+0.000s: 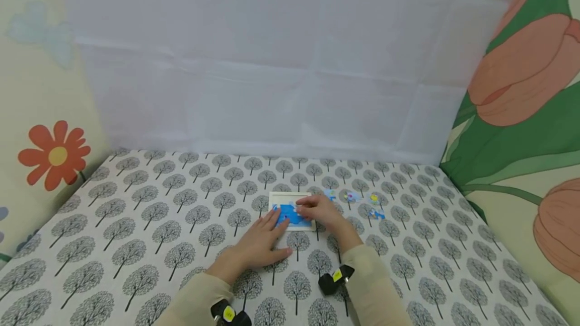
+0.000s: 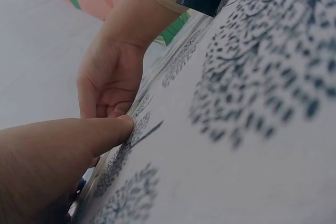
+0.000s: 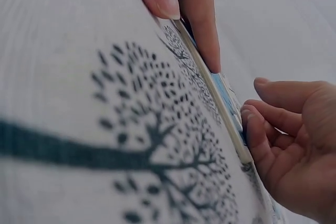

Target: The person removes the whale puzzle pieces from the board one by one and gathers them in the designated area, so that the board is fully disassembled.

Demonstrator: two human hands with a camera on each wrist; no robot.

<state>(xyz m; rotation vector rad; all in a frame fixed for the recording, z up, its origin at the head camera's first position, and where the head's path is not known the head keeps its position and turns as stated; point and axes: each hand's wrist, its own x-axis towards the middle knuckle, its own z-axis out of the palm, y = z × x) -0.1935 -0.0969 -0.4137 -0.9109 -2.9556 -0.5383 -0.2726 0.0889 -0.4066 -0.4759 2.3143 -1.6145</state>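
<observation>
A jigsaw puzzle point(image 1: 289, 216), mostly blue, lies partly filled in a shallow off-white frame point(image 1: 281, 193). My left hand point(image 1: 258, 243) rests with outstretched fingers on the puzzle's left part, its thumb apart on the cloth side. From the right, my right hand point(image 1: 322, 211) reaches over the frame with curled fingers. In the right wrist view the right fingertips point(image 3: 249, 116) come together at the puzzle's edge by the frame. Whether a piece is between them is hidden. Left fingers point(image 3: 202, 30) touch the blue surface there.
Several loose puzzle pieces lie to the right: a blue-white one point(image 1: 330, 195), one with a flower point(image 1: 351, 196), one with a yellow shape point(image 1: 374, 198), and a blue one point(image 1: 377, 214). Tree-patterned cloth point(image 1: 181, 245) covers the table. A white sheet point(image 1: 272, 64) hangs behind.
</observation>
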